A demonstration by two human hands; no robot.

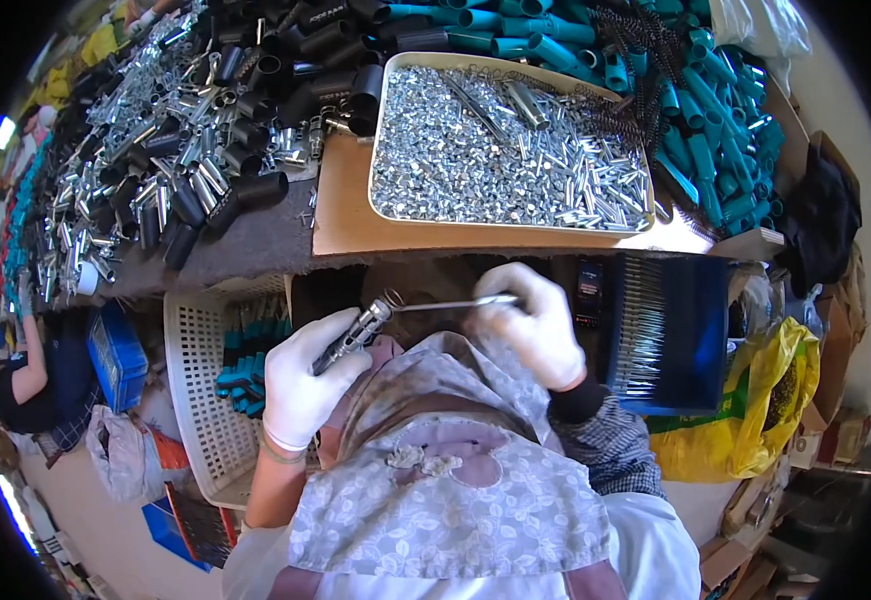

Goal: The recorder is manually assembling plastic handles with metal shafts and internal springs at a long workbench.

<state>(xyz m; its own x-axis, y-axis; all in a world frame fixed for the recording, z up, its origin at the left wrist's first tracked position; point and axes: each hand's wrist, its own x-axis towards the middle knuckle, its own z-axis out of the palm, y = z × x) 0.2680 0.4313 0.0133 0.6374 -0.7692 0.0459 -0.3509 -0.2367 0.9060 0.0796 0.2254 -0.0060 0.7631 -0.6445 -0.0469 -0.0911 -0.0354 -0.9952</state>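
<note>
Above the grey floral cloth apron (446, 520), the white-gloved left hand (306, 375) wraps a silver metal cylinder (354, 338), probably stiff, light and slick (grip the barrel). The white-gloved right hand (536, 325) pinches a thin silver metal rod (436, 305). Beyond, the tan flat board (344, 195)'s edge limits forward reach; room lies between the hands.

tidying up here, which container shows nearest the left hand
The white basket, just left of the left hand; the cream tray is up on the table, the blue bin right of the right hand.
</note>
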